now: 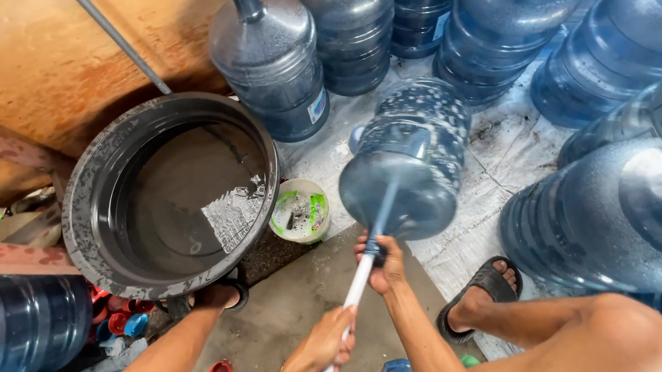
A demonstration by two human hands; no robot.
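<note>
Both hands closed on the white brush rod (pixel 358 285), right hand (pixel 381 262) forward at the neck of the water jug (pixel 408 164), left hand (pixel 327 342) behind at the tail; jug lies on its side dead ahead of the fingers, long axis in line with rod.

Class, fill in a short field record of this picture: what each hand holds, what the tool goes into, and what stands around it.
Left hand: grips white rod low
Right hand: grips rod at bottle's mouth
Rod: runs into tilted blue water bottle
Beside bottle: small white bucket, dark round basin holding water
Around: more blue bottles
Foot: black sandal
</note>
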